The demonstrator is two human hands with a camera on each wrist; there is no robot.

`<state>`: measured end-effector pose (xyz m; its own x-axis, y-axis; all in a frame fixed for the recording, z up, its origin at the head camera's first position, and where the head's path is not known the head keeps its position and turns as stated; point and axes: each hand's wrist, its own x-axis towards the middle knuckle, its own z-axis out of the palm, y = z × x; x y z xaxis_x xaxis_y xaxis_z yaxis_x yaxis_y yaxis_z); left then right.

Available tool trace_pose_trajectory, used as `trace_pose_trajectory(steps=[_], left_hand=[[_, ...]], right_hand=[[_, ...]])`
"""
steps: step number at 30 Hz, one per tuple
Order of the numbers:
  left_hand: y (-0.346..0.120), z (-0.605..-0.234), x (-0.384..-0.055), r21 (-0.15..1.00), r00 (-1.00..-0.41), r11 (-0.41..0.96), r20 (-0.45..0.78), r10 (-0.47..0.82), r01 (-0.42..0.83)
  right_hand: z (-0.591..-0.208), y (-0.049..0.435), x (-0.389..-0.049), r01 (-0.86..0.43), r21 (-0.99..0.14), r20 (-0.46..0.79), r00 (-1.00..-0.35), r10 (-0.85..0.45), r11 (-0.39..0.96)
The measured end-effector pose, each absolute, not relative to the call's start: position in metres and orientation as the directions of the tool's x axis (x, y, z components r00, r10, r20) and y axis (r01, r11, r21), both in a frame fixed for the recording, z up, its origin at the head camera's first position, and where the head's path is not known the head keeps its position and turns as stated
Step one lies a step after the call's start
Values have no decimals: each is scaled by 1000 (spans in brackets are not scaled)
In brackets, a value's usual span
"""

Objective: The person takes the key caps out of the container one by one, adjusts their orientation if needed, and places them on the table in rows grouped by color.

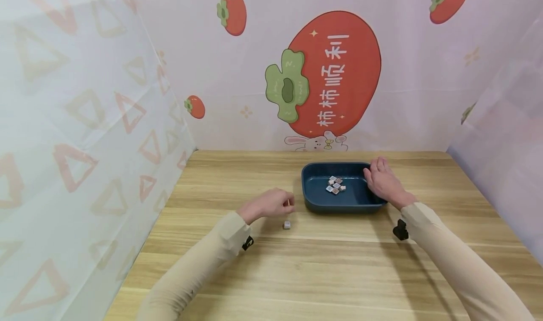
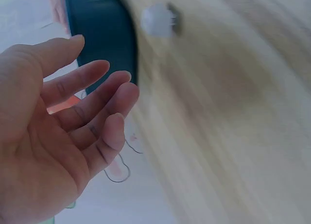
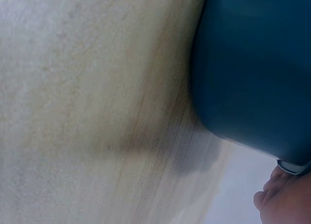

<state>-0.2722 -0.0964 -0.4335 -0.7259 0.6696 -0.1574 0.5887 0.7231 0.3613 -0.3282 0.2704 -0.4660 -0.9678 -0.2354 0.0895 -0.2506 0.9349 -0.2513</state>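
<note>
A dark blue rectangular tray sits on the wooden table with several small tiles or cubes, white and brownish, inside it. My right hand holds the tray's right rim, its thumb over the inner side; in the right wrist view part of that hand shows at the rim. Left of the tray, my left hand hovers over the table with loosely bent fingers and nothing in them, as the palm shows in the left wrist view. A small white cube lies just below that hand.
The wooden table reaches back to a wall covering printed with red persimmons. Patterned sheets hang at the left side and right side. A black device is strapped at the right wrist, another at the left.
</note>
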Motion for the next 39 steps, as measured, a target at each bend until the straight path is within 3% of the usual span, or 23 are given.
trace_pose_trajectory(steps=[12,28,39], left_hand=[[-74,-414,-280,395,-751,720,-104,652,570],[-42,-412,-283,479,-771,676,3,636,560],[-16,-418,-279,539,-742,624,2,671,566]], right_hand=[[-464,270,-327,-246,-262,71,-969,-236,933],[-466,269,-329,-279,-192,153,-956,-252,941],[-466,269,-329,-231,-209,96,-972,-215,950]])
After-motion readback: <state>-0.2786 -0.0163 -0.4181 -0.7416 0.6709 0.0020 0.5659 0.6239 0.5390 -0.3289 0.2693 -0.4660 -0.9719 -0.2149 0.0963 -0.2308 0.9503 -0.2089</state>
